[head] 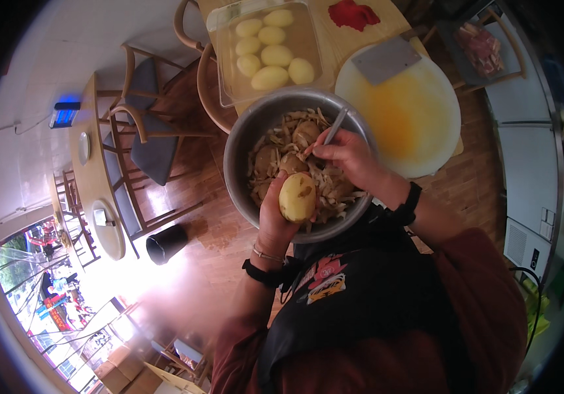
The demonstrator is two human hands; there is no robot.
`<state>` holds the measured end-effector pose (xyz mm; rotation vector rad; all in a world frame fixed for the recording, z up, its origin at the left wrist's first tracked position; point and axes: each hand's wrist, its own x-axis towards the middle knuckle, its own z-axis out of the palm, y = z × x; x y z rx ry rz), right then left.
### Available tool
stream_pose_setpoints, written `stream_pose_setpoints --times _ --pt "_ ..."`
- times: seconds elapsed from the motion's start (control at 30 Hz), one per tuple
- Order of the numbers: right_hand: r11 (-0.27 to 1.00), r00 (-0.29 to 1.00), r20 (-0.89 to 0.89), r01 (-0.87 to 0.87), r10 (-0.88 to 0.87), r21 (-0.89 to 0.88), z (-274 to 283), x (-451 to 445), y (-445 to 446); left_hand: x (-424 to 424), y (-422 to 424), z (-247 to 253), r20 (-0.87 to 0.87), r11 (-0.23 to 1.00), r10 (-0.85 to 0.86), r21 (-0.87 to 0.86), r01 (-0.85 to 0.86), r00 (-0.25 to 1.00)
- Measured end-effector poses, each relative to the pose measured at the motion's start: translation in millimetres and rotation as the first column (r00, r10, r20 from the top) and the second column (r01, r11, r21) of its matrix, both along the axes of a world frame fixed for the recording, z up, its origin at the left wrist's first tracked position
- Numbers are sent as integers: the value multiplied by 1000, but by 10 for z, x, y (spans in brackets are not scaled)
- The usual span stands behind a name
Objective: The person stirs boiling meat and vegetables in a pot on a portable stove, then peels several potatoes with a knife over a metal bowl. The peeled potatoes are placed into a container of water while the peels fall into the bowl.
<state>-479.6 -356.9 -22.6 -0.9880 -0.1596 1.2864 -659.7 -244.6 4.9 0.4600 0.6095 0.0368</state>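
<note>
My left hand [276, 212] grips a mostly peeled potato [297, 197] with a few brown patches of skin left on its face. In my right hand [348, 155] is a slim tool with a grey handle [336, 126], likely a peeler; fingers hide its working end. Both hands are over a large metal bowl [236, 187], the right one just beyond the potato and apart from it. Inside the bowl lie several unpeeled potatoes [265, 161] among heaps of potato peelings [333, 204].
Beyond the bowl, a clear plastic tub [318, 49] holds several peeled potatoes [277, 55]. To its right a cleaver [385, 60] rests on a round, yellow-stained cutting board [429, 113]. A red cloth [353, 15] lies on the wooden table [390, 15]. Raw meat [479, 49] sits on a chair at right.
</note>
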Motion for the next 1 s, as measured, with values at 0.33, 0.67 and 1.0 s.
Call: stream_pose_setpoints --times 0.33,0.67,1.0 --pt "994 995 -17 -100 101 42 166 -56 42 217 -44 150 -184 837 259 533 -125 948" --pt "997 987 -155 -35 45 70 140 -104 78 178 -1 99 -159 926 216 346 -151 963" --pt "992 973 -194 -122 122 11 133 -27 93 180 15 47 -219 743 122 667 57 968"
